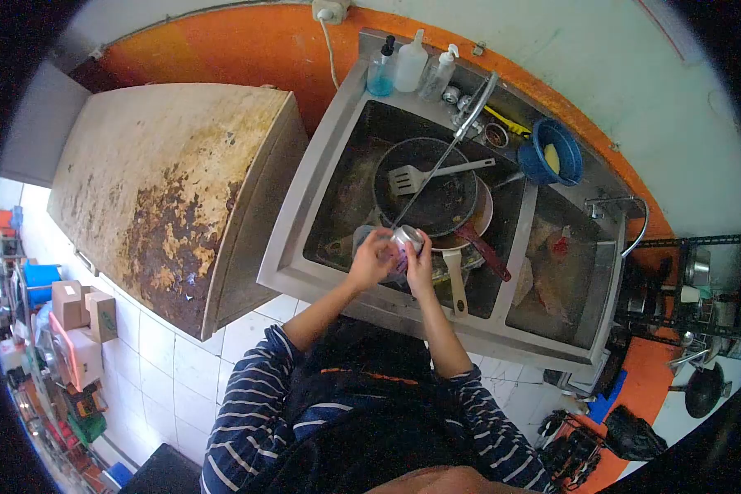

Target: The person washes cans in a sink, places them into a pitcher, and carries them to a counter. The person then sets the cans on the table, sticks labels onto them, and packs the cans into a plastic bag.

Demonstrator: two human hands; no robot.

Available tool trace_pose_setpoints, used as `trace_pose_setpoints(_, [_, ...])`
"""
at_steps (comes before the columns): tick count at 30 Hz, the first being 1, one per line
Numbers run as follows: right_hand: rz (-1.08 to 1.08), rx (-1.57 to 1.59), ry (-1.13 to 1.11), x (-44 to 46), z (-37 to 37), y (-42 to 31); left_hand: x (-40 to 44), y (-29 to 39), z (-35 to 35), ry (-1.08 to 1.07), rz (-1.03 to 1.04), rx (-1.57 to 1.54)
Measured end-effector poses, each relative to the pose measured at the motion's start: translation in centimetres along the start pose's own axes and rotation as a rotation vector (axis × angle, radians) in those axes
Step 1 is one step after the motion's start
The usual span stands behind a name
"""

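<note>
Over the front of the left sink basin, my right hand (421,265) grips a small silvery metal container (407,239); its exact kind is hard to tell. Close against its left side is my left hand (372,258), fingers curled, and what it holds is unclear. Something purple shows between the hands. A faucet (476,107) reaches over the basin, with a thin line running from it down to the container. Behind my hands, a dark frying pan (403,210) carries a grey slotted spatula (443,170). Below it lies another pan with a red handle (484,251). A cream handle (454,284) points toward me.
Soap bottles (410,66) line the sink's back ledge. A blue bucket (543,156) with something yellow inside stands right of the faucet. The right basin (584,272) has a second faucet (634,222). A worn, stained cabinet (165,198) stands left.
</note>
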State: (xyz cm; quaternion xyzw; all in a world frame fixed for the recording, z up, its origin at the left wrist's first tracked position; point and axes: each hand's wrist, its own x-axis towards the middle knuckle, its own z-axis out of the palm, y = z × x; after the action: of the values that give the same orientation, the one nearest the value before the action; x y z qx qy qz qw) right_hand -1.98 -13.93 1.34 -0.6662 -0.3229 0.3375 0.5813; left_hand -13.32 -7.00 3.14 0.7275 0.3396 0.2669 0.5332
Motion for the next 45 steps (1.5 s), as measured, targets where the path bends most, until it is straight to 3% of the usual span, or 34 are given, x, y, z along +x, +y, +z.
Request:
trace_pose_setpoints(2, [0.056,0.006,-0.004,0.4,-0.1,-1.0,-0.3,0.1,0.6,0.015,0.062,0.114])
trace_pose_setpoints(4, [0.113,0.007,-0.003,0.5,-0.3,-1.1,-0.3,0.9,0.9,0.184,0.152,0.163])
trace_pose_setpoints(7, [0.100,0.007,-0.020,0.7,-0.6,-0.8,0.4,1.6,-0.2,0.060,-0.004,0.010])
trace_pose_setpoints(17, [0.042,0.038,-0.031,0.5,-0.5,-1.3,0.7,2.6,-0.9,0.083,0.057,-0.029])
trace_pose_setpoints(19, [0.055,0.039,-0.031,0.2,-0.5,-1.4,0.6,3.0,-1.2,0.037,-0.039,-0.093])
trace_pose_setpoints(22, [0.025,0.093,-0.006,0.1,-0.2,-1.1,0.5,3.0,-1.3,0.046,0.043,-0.040])
trace_pose_setpoints(25, [-0.008,0.104,0.016,-0.1,-0.3,-1.4,0.4,3.1,-1.3,0.037,-0.014,-0.060])
trace_pose_setpoints(27, [0.100,0.137,-0.009,-0.4,-0.4,-1.9,0.3,3.1,-1.2,0.042,-0.008,-0.069])
trace_pose_setpoints(32, [0.070,0.168,-0.002,-0.3,-0.5,-0.1,0.5,3.1,-1.3,0.017,-0.013,-0.041])
trace_pose_setpoints(37, [0.066,0.213,0.005,-0.4,-0.5,-0.3,0.6,1.7,-1.0,0.020,0.161,0.070])
trace_pose_setpoints(41, [0.074,0.171,-0.014,-0.3,-0.6,-0.6,-0.3,1.6,-0.4,0.010,0.059,0.092])
trace_pose_setpoints(43, [0.084,0.153,-0.013,-0.6,-1.0,0.1,-0.1,2.5,-0.9,0.088,0.007,-0.127])
trace_pose_setpoints(45, [0.182,0.276,-0.033,-0.8,-0.8,0.5,0.3,2.9,-1.7,0.037,0.026,-0.088])
